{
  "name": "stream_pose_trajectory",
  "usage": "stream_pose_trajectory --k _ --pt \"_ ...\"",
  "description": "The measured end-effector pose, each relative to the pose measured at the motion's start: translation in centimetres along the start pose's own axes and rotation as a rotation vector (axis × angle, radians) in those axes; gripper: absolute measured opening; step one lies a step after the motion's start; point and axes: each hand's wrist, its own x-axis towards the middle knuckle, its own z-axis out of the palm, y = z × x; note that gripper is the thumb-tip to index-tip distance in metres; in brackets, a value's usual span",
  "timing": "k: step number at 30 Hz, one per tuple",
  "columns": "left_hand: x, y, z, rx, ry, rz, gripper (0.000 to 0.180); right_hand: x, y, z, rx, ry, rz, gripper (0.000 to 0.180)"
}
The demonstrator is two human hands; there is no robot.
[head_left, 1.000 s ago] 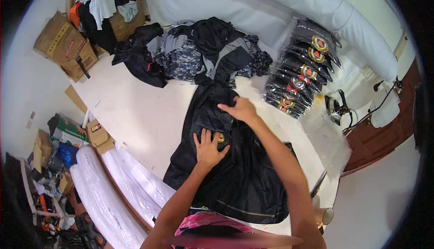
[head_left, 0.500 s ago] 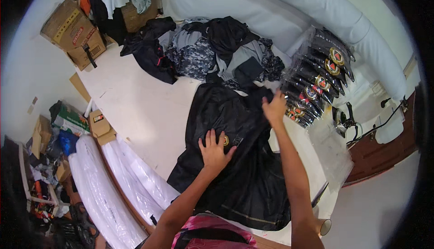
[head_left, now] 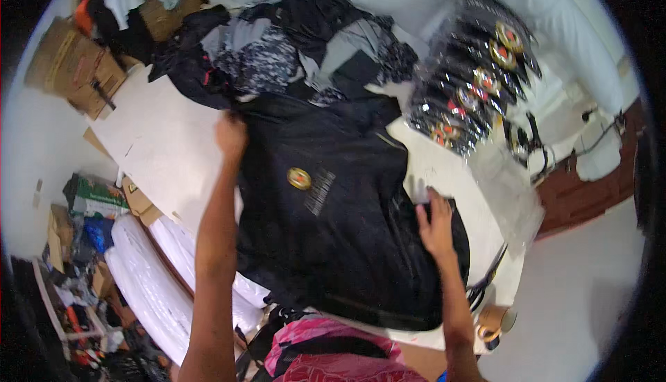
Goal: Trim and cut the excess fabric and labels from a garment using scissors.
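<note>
Spread over the white table (head_left: 163, 136) lies a black shirt (head_left: 333, 243) with a small round gold emblem and pale lettering on its chest. My left hand (head_left: 230, 137), somewhat blurred, is closed on the shirt's far left edge, and its fingertips are partly hidden. On the right, my right hand (head_left: 436, 228) has its fingers apart and rests at the shirt's right edge, by the sleeve, without gripping it.
A heap of black, grey and camouflage garments (head_left: 305, 49) lies at the far side. Bagged black garments with emblems (head_left: 479, 80) are stacked at the right, near clear plastic (head_left: 510, 194). Cardboard boxes (head_left: 76, 70) stand far left; wrapped white rolls (head_left: 149, 278) lean below; tape (head_left: 494, 318) sits near right.
My left hand went from the shirt's chest to its far left edge. My right hand came nearer, down to the right edge. The shirt is now spread wider and its emblem uncovered.
</note>
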Motion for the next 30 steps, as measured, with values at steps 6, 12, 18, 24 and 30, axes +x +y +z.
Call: stream_pose_trajectory --k 6,12,18,24,30 --pt "-1.4 1.4 -5.2 0.188 0.35 0.471 0.026 -1.3 8.7 0.0 -0.249 -0.028 0.015 0.043" --pt "-9.8 8.1 0.6 0.119 -0.418 0.707 0.049 -0.2 7.7 -0.8 -0.446 0.242 0.112 0.045" --pt "-11.2 8.8 4.8 0.243 -0.435 0.775 0.061 -1.8 8.1 0.7 -0.3 0.239 0.139 0.064" --pt "-9.0 13.3 7.2 0.419 -0.297 0.742 0.057 0.2 8.8 -1.4 -0.433 0.256 0.254 0.054" --pt "-19.7 17.5 7.4 0.105 -0.537 0.789 0.056 -2.9 3.8 2.0 -0.226 0.074 -0.096 0.057"
